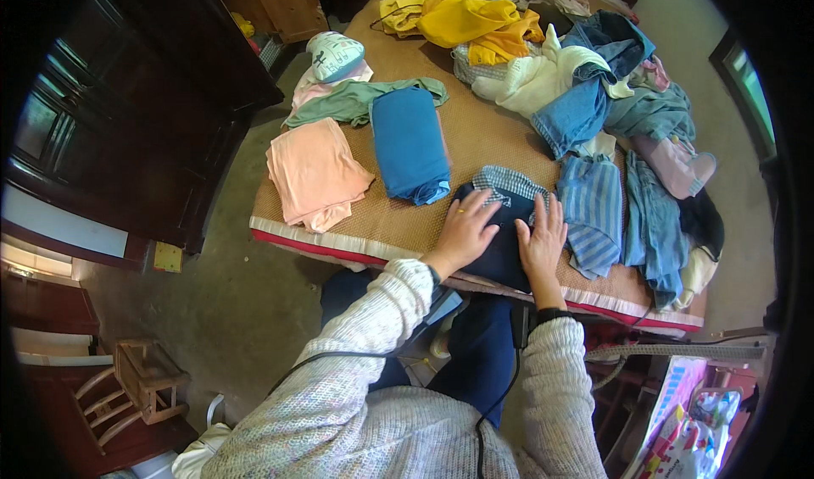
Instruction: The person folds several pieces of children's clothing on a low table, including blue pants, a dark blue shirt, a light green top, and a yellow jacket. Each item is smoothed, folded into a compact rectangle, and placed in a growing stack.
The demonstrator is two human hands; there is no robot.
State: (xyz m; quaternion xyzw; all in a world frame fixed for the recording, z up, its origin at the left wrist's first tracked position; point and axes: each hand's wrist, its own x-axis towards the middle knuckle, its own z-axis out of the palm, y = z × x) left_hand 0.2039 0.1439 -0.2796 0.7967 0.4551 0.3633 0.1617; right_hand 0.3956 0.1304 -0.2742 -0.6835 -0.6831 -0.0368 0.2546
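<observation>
A dark navy garment with a checked collar (509, 177) lies folded near the front edge of the mat-covered bed (400, 224). My left hand (466, 228) rests palm down on its left side, fingers spread, a ring on one finger. On its right side my right hand (542, 237) lies flat, fingertips by the collar. Neither hand grips anything. Left of the garment sits a folded blue cloth bundle (410, 142), with a folded peach garment (318, 174) beyond it. Close by my right hand is a folded blue striped garment (591, 209).
Folded denim (654, 224) and a pink sock-like item (677, 164) lie at the right. Jeans (575, 113), a cream knit (531, 81) and yellow clothes (467, 18) are heaped farther back. A patterned cushion (335, 56) sits back left. A wooden chair (143, 380) stands on the floor.
</observation>
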